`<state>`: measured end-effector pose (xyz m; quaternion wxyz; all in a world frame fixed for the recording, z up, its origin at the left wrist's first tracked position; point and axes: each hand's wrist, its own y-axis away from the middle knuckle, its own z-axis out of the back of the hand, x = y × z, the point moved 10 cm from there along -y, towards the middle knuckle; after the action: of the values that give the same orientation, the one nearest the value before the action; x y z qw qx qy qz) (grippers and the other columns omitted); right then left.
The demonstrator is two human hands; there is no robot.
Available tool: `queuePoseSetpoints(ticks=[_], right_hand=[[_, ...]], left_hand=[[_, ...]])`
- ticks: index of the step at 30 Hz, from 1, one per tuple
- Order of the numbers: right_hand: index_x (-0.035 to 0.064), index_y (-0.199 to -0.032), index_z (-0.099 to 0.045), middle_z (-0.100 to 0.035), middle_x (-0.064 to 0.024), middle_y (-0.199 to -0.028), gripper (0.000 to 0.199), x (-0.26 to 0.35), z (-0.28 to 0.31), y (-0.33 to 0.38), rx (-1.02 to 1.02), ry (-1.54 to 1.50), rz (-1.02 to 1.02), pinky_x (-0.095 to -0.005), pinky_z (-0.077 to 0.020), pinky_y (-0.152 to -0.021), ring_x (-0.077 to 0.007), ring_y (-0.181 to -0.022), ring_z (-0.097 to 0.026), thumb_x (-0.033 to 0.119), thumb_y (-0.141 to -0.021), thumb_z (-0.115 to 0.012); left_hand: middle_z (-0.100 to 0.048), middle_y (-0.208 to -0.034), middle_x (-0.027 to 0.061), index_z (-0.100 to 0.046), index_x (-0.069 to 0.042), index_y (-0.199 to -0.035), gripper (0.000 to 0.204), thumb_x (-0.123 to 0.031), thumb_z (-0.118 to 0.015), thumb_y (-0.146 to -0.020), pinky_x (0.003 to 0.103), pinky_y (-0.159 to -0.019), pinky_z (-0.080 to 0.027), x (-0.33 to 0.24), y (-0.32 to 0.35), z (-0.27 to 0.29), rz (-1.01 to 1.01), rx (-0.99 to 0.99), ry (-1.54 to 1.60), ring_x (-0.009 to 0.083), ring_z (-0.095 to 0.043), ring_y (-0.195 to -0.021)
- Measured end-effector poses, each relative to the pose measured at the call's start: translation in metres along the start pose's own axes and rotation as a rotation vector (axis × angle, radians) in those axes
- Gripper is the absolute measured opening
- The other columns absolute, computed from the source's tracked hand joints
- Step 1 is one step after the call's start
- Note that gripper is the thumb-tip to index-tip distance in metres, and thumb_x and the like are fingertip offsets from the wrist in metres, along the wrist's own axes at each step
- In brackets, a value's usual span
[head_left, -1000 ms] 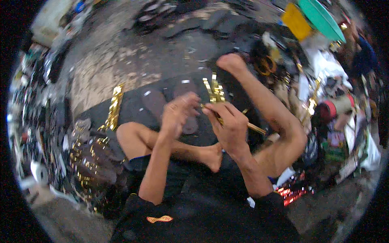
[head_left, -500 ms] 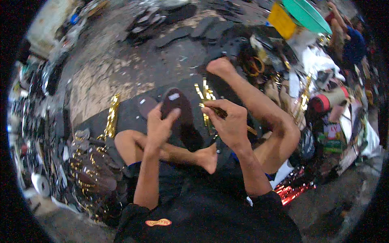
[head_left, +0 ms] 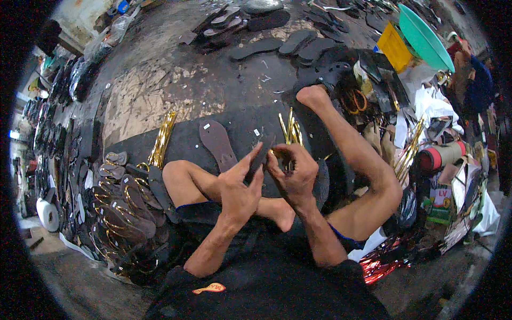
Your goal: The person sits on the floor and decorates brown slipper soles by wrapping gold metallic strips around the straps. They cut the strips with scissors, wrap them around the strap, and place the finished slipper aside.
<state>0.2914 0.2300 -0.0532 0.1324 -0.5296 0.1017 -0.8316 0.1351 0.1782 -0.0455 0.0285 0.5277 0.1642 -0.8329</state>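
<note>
Head view: left hand point(head_left: 240, 189) is gripping a dark sole point(head_left: 260, 161) edge-on between the hands; right hand point(head_left: 297, 173) is pinching a gold strap point(head_left: 272, 152) just beside. Bracing the sole firmly is likely serving best.

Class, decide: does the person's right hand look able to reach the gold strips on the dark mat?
Probably yes: the gold strips lie just beyond the right hand, with nothing visible blocking them. It seems to pinch a gold strap, though, so it may need freeing first.

Dark sole point(head_left: 259, 161) edge-on in left hand point(head_left: 241, 188), gold strap point(head_left: 273, 152) in right hand point(head_left: 297, 173)
</note>
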Motion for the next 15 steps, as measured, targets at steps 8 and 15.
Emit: queuePoseSetpoints(ticks=[8, 15], right_hand=[[0.0012, -0.106, -0.073, -0.075, -0.0159, -0.099, 0.020, 0.018, 0.002, -0.004, 0.052, 0.161, 0.199, -0.0423, -0.0590, -0.077, -0.0339, -0.087, -0.074, 0.017, -0.094, -0.078], [-0.0011, -0.112, -0.073, -0.075, -0.0180, -0.103, 0.024, 0.001, -0.011, 0.012, 0.089, -0.032, -0.072, -0.0431, -0.0589, -0.084, -0.0370, -0.093, -0.075, 0.012, -0.093, -0.078]], left_hand=[[-0.076, -0.122, 0.0217, -0.066, -0.002, -0.141, 0.047, 0.002, -0.069, -0.094, 0.036, -0.090, -0.060, 0.009, 0.003, -0.003, 0.125, 0.036, -0.004, 0.0287, -0.078, -0.104], [-0.073, -0.129, 0.0218, -0.061, -0.005, -0.147, 0.062, 0.005, -0.071, -0.087, 0.040, -0.092, -0.060, -0.018, 0.001, 0.004, -0.095, -0.018, -0.224, 0.0346, -0.076, -0.109]])
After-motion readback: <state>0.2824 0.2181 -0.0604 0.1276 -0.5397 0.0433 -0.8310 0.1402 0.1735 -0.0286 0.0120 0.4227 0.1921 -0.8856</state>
